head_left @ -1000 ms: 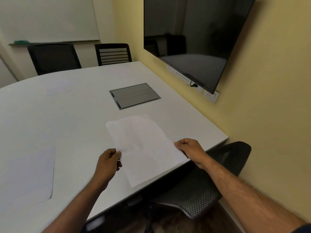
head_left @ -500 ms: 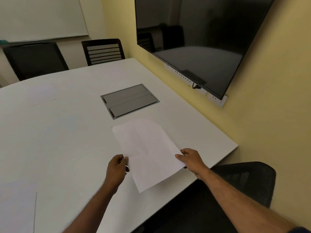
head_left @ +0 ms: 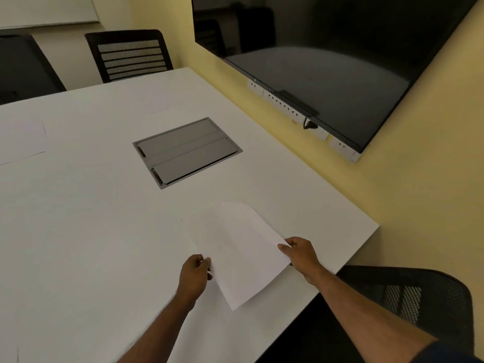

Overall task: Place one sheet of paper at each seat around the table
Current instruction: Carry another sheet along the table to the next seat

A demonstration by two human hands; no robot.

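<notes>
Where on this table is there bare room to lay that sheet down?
Bare table lies between the grey hatch and the held sheet, and left of the left hand. The far-left edge is taken: another sheet lies there.

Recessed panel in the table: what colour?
Grey. The recessed panel shows best in the head view, set into the white table.

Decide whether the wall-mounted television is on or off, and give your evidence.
Off: the television is dark all over, showing only dim reflections of the room, no lit picture.

sheet on table, hatch behind
</notes>
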